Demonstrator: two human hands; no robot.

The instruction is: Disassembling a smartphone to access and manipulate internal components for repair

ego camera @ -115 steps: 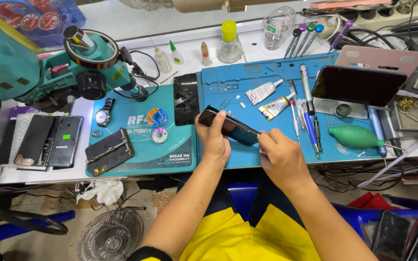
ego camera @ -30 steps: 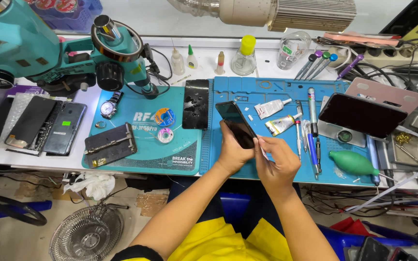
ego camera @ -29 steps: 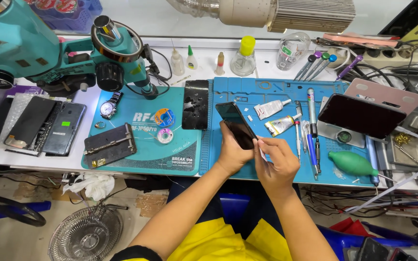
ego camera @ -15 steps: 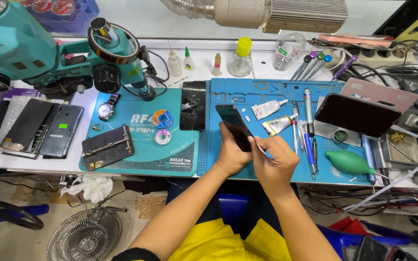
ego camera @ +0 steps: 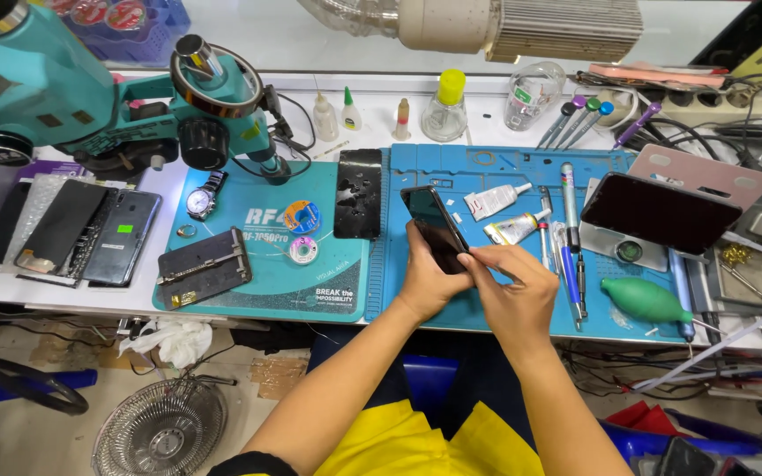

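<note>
My left hand (ego camera: 427, 278) grips a black smartphone (ego camera: 432, 225) from below, holding it tilted above the blue work mat (ego camera: 487, 167). My right hand (ego camera: 513, 291) rests against the phone's lower right edge, fingers pinched at its side; I cannot tell whether a thin tool is between them. Two small glue tubes (ego camera: 497, 201) lie on the mat just right of the phone, with several screwdrivers and pens (ego camera: 568, 211) beside them.
A teal microscope (ego camera: 90, 97) stands at the back left over a teal mat (ego camera: 257, 256) with a wristwatch (ego camera: 200, 198), a black phone panel (ego camera: 359, 194) and a metal fixture (ego camera: 203, 267). Other phones (ego camera: 90, 234) lie far left. A tablet (ego camera: 663, 211) and green air blower (ego camera: 646, 300) sit right.
The phone has turned from lying flat and sideways to standing more upright in my left hand. My right hand has moved up along its right edge.
</note>
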